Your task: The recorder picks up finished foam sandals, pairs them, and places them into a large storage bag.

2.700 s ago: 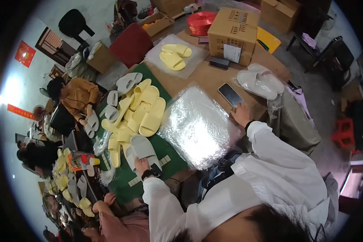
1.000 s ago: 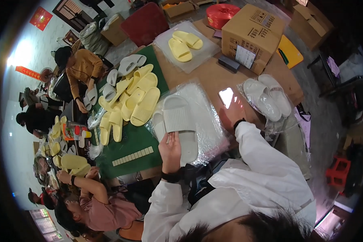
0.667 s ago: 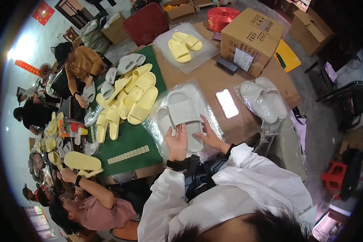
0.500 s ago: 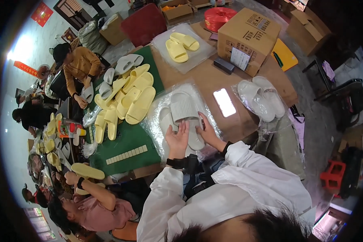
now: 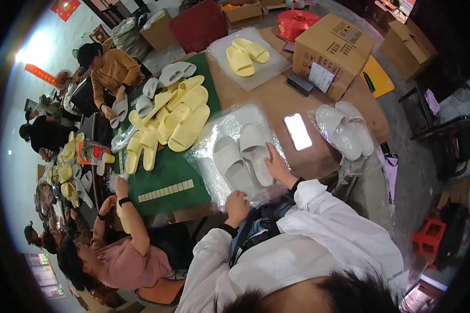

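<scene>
A pair of light grey slide slippers lies side by side on a clear plastic bag, heels toward me. My right hand grips the outer edge of the right slipper, thumb over the footbed. By the heel of the left slipper, my left hand has its fingers curled on the near edge of the bag; the fingertips are partly hidden. A lit phone lies to the right of the pair. Farther right, another grey pair sits in clear plastic.
Yellow slippers are piled on the green mat at left. A yellow pair rests on plastic sheets at the back, beside a cardboard box and a dark small box. Co-workers sit along the left, one close by.
The grey slippers now lie side by side instead of overlapping. My left hand has left the slipper and moved down to the bag's near edge. The near co-worker's slipper has lowered.
</scene>
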The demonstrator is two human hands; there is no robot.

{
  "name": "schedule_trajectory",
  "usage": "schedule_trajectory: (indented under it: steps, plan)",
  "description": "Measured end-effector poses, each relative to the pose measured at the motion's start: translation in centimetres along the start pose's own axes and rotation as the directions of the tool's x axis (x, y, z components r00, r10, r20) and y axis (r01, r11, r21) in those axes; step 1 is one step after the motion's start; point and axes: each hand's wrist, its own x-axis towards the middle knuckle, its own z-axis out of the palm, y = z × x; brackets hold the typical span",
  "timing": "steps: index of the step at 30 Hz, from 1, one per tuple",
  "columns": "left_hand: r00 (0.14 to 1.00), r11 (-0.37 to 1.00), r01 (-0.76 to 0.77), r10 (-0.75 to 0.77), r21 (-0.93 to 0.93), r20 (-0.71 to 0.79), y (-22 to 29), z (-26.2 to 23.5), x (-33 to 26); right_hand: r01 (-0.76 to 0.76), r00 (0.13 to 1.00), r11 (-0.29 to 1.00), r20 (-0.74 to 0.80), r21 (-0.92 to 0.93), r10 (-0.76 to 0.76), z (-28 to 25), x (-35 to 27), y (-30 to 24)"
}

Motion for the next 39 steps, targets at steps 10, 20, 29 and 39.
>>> schedule_trajectory:
  steps: [10,20,29,39]
  plan:
    - [0.995,0.960,-0.009,-0.018,0.280,0.095,-1.1,1.1,-1.4,0.066,0.958,0.909,0.282,-0.412,0.058,5.4,-2.6,-2.2]
    - [0.965,0.994,-0.039,0.065,-0.106,0.253,-7.9,2.7,-5.3,0.009,0.957,0.777,0.231,-0.629,0.175,11.5,0.0,-3.4]
    - [0.904,0.875,-0.393,0.311,0.282,0.293,-8.6,1.7,-5.2,-0.056,0.981,0.798,0.114,-0.600,0.155,10.3,-0.5,-3.6]
    - [0.906,0.837,-0.413,0.339,0.358,0.253,-8.9,1.9,-3.7,-0.207,0.972,0.966,0.148,0.158,0.184,4.0,-9.6,-7.5]
